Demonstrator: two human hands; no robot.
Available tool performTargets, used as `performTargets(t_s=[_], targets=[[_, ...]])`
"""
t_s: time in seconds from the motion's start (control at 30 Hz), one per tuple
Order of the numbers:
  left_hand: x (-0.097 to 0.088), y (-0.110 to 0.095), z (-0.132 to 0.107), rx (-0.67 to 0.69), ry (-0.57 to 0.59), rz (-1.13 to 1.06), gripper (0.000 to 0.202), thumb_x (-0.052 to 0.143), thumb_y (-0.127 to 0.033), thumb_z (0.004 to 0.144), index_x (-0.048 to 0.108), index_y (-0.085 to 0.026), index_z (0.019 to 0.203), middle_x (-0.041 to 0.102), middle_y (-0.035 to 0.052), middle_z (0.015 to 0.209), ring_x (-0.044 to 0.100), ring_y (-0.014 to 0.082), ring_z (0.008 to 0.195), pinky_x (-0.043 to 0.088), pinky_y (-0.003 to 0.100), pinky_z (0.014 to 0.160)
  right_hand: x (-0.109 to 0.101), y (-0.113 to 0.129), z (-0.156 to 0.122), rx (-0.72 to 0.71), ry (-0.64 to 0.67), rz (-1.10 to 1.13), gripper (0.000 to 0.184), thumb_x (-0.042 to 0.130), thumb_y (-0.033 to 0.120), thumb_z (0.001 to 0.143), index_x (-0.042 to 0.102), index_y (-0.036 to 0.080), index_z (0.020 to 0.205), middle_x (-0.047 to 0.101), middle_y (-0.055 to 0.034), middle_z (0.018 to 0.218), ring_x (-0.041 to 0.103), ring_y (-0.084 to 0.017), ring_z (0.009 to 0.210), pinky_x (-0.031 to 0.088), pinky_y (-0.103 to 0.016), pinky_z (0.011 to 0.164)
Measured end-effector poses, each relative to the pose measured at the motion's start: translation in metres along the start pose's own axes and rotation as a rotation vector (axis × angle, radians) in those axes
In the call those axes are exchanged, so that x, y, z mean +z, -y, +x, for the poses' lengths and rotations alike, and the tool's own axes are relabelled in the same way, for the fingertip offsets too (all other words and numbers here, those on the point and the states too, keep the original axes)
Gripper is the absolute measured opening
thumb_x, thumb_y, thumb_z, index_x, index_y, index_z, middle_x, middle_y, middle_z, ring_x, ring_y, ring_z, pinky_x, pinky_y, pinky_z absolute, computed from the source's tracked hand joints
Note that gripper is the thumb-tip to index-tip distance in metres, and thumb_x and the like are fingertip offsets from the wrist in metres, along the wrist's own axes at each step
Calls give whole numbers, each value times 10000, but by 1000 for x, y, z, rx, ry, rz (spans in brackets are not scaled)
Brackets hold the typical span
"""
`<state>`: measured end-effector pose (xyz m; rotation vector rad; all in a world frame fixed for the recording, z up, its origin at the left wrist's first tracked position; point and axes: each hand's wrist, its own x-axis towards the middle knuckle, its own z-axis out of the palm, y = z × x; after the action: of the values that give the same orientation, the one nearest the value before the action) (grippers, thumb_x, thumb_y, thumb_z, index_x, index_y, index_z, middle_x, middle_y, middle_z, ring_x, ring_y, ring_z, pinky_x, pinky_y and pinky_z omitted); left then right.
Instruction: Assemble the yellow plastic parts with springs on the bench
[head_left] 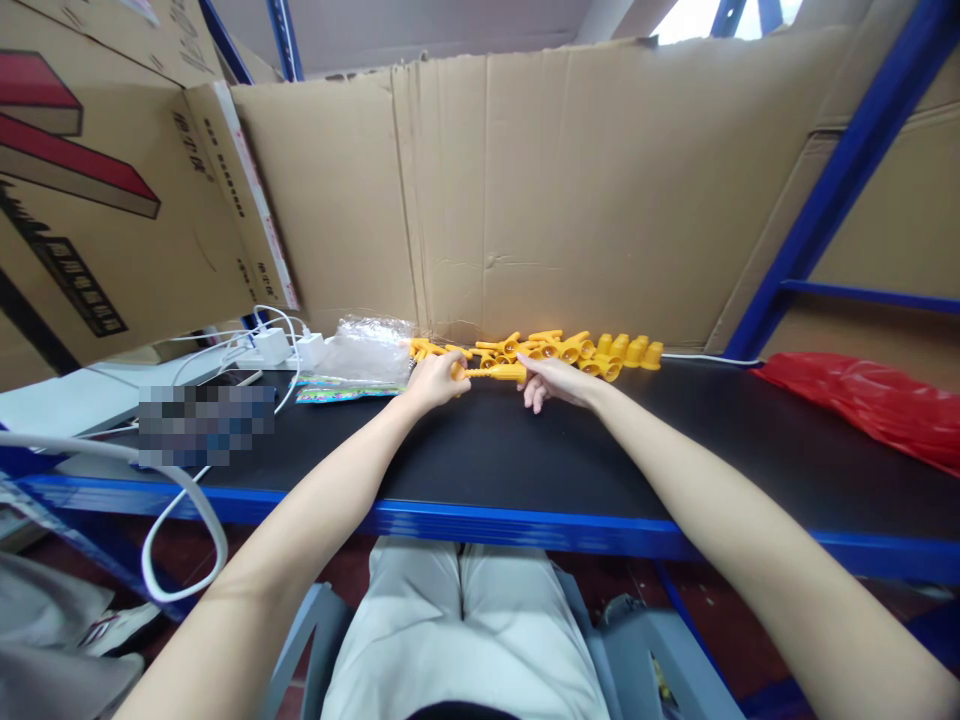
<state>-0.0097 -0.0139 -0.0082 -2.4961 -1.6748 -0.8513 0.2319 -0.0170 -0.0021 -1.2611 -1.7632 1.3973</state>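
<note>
A long yellow plastic piece (pixel 493 372) lies across the black shelf top (pixel 525 450) between my two hands. My left hand (pixel 433 380) is closed around its left end. My right hand (pixel 551 380) pinches its right end, with the other fingers hanging loose. Just behind them, a heap of several yellow plastic parts (pixel 555 350) runs along the cardboard wall, ending in a row of small yellow caps (pixel 634 352) on the right.
A crumpled clear plastic bag (pixel 365 352) over a colourful packet lies left of my hands. White chargers and cables (pixel 277 348) sit further left. A red plastic bag (pixel 870 405) lies at the right. Cardboard sheets (pixel 562 190) close off the back; the blue shelf edge (pixel 525 525) is near me.
</note>
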Motion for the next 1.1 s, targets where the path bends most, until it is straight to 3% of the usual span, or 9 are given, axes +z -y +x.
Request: performTargets(t_s=[0.1, 0.2, 0.33, 0.43, 0.53, 0.77, 0.9, 1.0, 1.1], targets=[[-1, -3, 0, -10, -6, 9, 320, 606, -305, 696, 633, -203, 998, 658, 49, 794, 605, 207, 750, 448, 306, 715, 3, 0, 4, 51, -40, -31, 610, 262, 681, 877, 533, 163, 707, 557, -48, 427, 500, -112, 320, 404, -211, 319], [-1, -3, 1, -16, -10, 19, 335, 606, -309, 698, 634, -201, 1014, 668, 49, 816, 611, 203, 763, 452, 299, 721, 0, 1, 4, 93, 3, -25, 650, 213, 696, 874, 538, 146, 753, 596, -71, 490, 519, -113, 340, 387, -205, 311], [0, -2, 2, -29, 4, 43, 344, 608, -305, 693, 638, -204, 1021, 673, 50, 828, 618, 205, 779, 458, 296, 728, -6, -1, 0, 28, 110, 63, 296, 566, 423, 873, 497, 158, 987, 704, -87, 844, 655, -131, 574, 519, -212, 489], [-1, -2, 0, -31, 13, 72, 352, 607, -307, 690, 638, -211, 1028, 676, 58, 848, 625, 222, 801, 462, 305, 725, -8, -4, 0, -37, 91, 94, 254, 656, 248, 825, 468, 173, 978, 705, -70, 874, 653, -113, 598, 535, -208, 550], [-1, -3, -2, -2, 10, 91, 345, 604, -309, 692, 638, -215, 1022, 676, 64, 870, 629, 235, 821, 464, 307, 716, -5, -5, 2, -23, 90, 93, 197, 551, 339, 897, 497, 152, 869, 692, -72, 728, 596, -89, 487, 496, -183, 472], [1, -4, -3, 0, -14, 80, 329, 601, -309, 698, 635, -220, 1013, 678, 52, 832, 628, 221, 787, 462, 298, 700, 5, -2, 6, 67, 13, 81, 495, 332, 567, 925, 519, 145, 747, 546, -31, 429, 412, -71, 286, 299, -160, 267], [2, -2, 1, -6, -13, 63, 339, 605, -313, 696, 635, -216, 1019, 677, 51, 821, 626, 217, 783, 462, 297, 703, 3, -3, 5, 76, 49, 100, 479, 367, 586, 905, 532, 138, 874, 638, -68, 597, 521, -93, 369, 401, -175, 311], [3, -1, 2, -14, -17, 66, 348, 606, -314, 696, 632, -212, 1027, 677, 54, 830, 626, 218, 792, 461, 302, 722, 0, -5, 3, -11, 67, 141, 332, 606, 418, 846, 494, 176, 1045, 687, -82, 900, 646, -123, 574, 544, -225, 463], [2, 0, 2, -31, -23, 72, 349, 601, -322, 701, 626, -210, 1031, 676, 60, 843, 627, 222, 794, 462, 310, 726, -1, -6, 4, -130, -8, 156, 380, 691, 273, 791, 461, 196, 1084, 666, -84, 1014, 674, -143, 673, 587, -280, 547]])
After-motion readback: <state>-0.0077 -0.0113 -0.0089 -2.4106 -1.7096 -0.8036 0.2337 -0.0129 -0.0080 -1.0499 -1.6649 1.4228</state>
